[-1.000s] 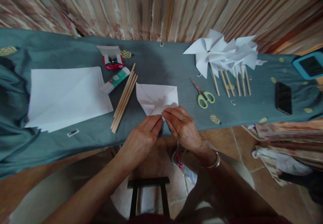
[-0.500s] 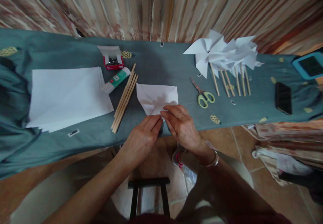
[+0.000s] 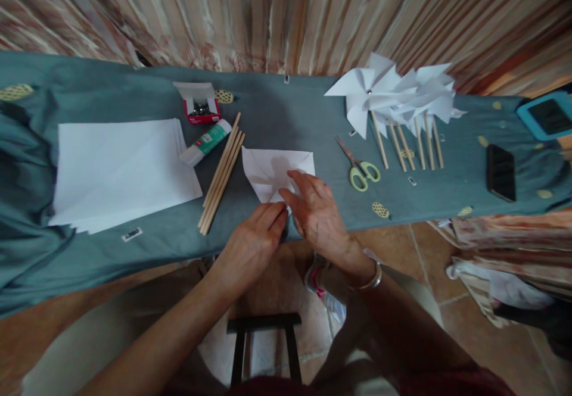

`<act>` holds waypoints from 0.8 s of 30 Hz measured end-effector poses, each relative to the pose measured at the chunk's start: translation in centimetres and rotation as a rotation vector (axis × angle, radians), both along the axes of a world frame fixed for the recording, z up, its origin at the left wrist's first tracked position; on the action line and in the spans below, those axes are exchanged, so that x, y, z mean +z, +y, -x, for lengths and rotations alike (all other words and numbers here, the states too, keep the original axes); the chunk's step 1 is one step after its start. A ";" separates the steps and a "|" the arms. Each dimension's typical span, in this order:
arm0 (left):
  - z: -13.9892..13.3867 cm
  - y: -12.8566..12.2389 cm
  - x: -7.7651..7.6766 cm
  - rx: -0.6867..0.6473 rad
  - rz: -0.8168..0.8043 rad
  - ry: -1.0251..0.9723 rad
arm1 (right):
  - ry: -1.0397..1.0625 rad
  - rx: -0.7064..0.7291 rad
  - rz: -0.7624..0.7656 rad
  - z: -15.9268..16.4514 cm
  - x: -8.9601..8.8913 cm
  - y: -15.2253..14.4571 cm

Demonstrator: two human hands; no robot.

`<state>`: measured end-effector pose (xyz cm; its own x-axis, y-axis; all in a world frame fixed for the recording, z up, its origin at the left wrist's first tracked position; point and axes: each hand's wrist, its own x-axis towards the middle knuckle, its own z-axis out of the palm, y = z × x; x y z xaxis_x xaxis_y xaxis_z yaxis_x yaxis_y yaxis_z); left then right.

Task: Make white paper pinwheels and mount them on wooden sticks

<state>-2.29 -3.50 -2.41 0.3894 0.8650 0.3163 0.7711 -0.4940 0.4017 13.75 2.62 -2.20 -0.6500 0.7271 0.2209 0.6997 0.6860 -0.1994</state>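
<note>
A creased white paper sheet (image 3: 272, 167) lies on the cloth-covered table in front of me. My left hand (image 3: 257, 232) has its fingers pressed together on the paper's near corner, gripping it. Over the right part of the paper is my right hand (image 3: 319, 211), its thumb and fingers apart, touching or just above the surface. It covers that side of the sheet. Left of the paper lie several wooden sticks (image 3: 222, 175) and a glue stick (image 3: 206, 143). To its right rest scissors (image 3: 360, 167) with green handles.
A stack of white paper (image 3: 120, 172) lies at left. Behind the glue stick stands an open red box (image 3: 201, 107) of small metal pieces. Several paper pinwheels (image 3: 393, 95) on sticks lie at back right. A phone (image 3: 501, 172) and a blue-framed device (image 3: 547, 115) are farther right.
My right hand has lifted its fingers from beside the left fingertips, spreading them farther up over the paper. My left hand stays in place on the near corner.
</note>
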 end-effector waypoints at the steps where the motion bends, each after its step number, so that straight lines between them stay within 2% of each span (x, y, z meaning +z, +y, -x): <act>1: 0.0 0.0 0.0 0.001 -0.001 -0.002 | 0.010 0.000 0.023 0.1 0.0 0.0; 5: 0.0 0.1 0.1 -0.008 -0.033 0.000 | 0.045 0.011 0.065 0.3 0.1 0.1; 13: -0.1 0.2 -0.2 0.012 -0.051 0.030 | -0.030 0.009 -0.022 0.9 0.0 0.4; 17: 0.0 0.1 -0.4 0.015 -0.034 0.019 | 0.190 -0.009 0.055 0.2 0.6 1.0; 20: 0.1 0.1 -0.5 0.005 -0.042 0.009 | 0.362 -0.091 0.084 -1.1 0.7 1.9; 24: 0.2 0.1 -0.4 0.014 -0.070 0.000 | 0.347 -0.216 0.005 -2.9 -0.3 3.5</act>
<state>-2.52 -3.37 -2.79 0.3771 0.8461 0.3768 0.7781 -0.5101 0.3666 16.61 6.12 -2.50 -0.3694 0.8405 0.3964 0.7181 0.5289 -0.4524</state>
